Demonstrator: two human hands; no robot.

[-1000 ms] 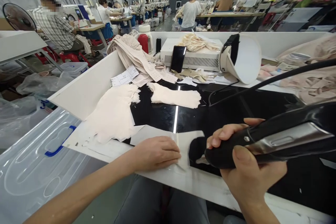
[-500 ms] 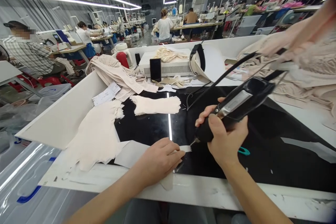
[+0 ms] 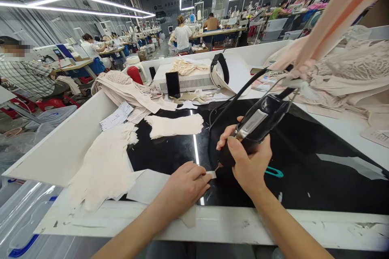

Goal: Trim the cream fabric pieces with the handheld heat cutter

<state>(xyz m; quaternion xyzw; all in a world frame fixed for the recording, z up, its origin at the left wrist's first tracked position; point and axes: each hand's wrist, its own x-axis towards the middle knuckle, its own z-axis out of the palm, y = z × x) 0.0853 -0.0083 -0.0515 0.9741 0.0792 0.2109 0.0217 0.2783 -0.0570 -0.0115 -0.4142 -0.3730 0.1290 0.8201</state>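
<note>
My right hand (image 3: 247, 160) is closed round a black corded hand tool (image 3: 258, 123) with a silver panel, its thin tip pointing down at the glossy black worktop (image 3: 304, 162). The tip touches the end of a small pale strip (image 3: 211, 174). My left hand (image 3: 185, 188) lies on a white sheet (image 3: 146, 186), fingers curled and pressing that strip down against the surface. The tool's black cord (image 3: 234, 99) loops back toward the rear of the table.
Cream fabric pieces (image 3: 103, 166) (image 3: 173, 124) lie left and centre. A white box machine (image 3: 190, 79) with a phone (image 3: 173, 84) leaning on it stands at the back. Teal snips (image 3: 273, 173) lie right of my hand. Heaped lace fabric (image 3: 349, 68) fills the right. Other people sit at sewing stations behind.
The view has risen and pulled back. My right hand has brought the tool lower and leftward, tip down onto the strip. My left hand stays pressing on the strip.
</note>
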